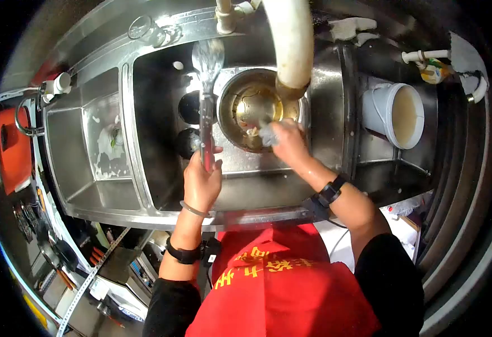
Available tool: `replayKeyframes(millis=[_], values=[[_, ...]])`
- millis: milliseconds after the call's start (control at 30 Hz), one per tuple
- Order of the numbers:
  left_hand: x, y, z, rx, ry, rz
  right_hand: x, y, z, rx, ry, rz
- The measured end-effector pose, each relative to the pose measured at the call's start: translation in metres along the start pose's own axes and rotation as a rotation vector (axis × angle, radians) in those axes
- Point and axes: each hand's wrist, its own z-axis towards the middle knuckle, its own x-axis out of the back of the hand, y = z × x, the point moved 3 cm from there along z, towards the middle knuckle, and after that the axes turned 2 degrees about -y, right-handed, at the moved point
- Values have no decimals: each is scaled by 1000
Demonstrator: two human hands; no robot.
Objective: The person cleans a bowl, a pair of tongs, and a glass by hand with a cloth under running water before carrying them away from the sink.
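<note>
My left hand (pixel 202 181) is closed round the red lower end of a long-handled metal utensil (pixel 206 106). Its broad shiny head points toward the back of the sink; glare hides whether it is a spatula or a ladle. A round metal pot (pixel 227 121) with a little yellowish liquid and some scraps stands in the middle basin. Over its front right rim, my right hand (pixel 289 143) grips a grey scrubber (pixel 267 135), partly blurred. Two dark round bowls (pixel 188 143) lie left of the pot, partly behind the utensil.
A thick white pipe (pixel 292 42) hangs above the pot's right side. In the right basin a white bucket (pixel 379 112) of cloudy liquid stands tilted. The left basin (pixel 66 140) holds foam and scraps. A clear glass (pixel 145 31) lies on the back ledge.
</note>
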Motion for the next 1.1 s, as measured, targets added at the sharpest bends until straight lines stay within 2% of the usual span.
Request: replayKeyframes(millis=[33, 67, 100, 133, 167, 233, 267, 300, 367, 400, 433, 500, 567, 600, 633, 667, 700, 733, 767, 833, 900, 967, 1033, 1067, 1100], values=[[0, -26, 0, 128, -79, 51, 7, 11, 9, -100, 34, 155], [-3, -44, -2, 125, -89, 107, 10, 17, 12, -99, 44, 150], [-5, -47, -4, 125, -103, 163, 8, 31, 12, -324, 36, 380], [-8, -47, -11, 352, -166, 2, 4, 42, 9, -549, 26, 610], [-14, -55, -16, 341, -154, -99, 1, 48, 8, -553, 29, 604], [-21, -63, -24, 326, -176, -177, 8, 37, 13, -626, 145, 839], [-25, -65, -26, 329, -179, -179, 21, 22, 10, -784, 199, 1004], [-29, -65, -28, 305, -199, -195, 18, 19, 11, -788, 200, 1004], [-33, -64, -29, 280, -265, -179, 7, 14, 15, -638, 339, 1825], [-36, -60, -29, 278, -251, -206, 3, 13, 17, -623, 463, 1717], [-40, -54, -29, 277, -234, -234, 3, 11, 21, -504, 462, 1522], [-45, -49, -29, 325, -222, -249, -1, 2, 28, -481, 548, 871], [-49, -51, -29, 241, -232, -193, -8, 1, 34, -281, 359, 653], [-52, -48, -27, 32, -158, -147, -12, 0, 34, -257, 305, 547], [-54, -49, -28, 31, -158, -147, -17, 0, 34, -233, 251, 442], [-55, -53, -29, 120, -172, -164, -22, 0, 32, -233, 250, 443], [-53, -52, -29, 213, -183, -181, -21, -9, 29, -146, 249, 390], [-49, -45, -28, 162, -190, -104, -20, -15, 28, -60, 246, 336], [-48, -50, -28, 165, -194, -105, -30, -11, 26, -61, 164, 368], [-49, -55, -28, 24, -228, 73, -30, -13, 20, -59, 105, 370], [-51, -57, -30, 54, -244, 79, -42, -17, 8, -64, 24, 343], [-50, -60, -32, 118, -271, 69, -61, -24, -11, -27, -80, 485], [-51, -58, -35, 81, -229, 102, -47, -41, -19, -44, -69, 421], [-50, -51, -39, 71, -208, 118, -43, -44, -17, -5, 84, 479], [-49, -48, -46, 61, -188, 135, -45, -37, -14, -12, 83, 476]])
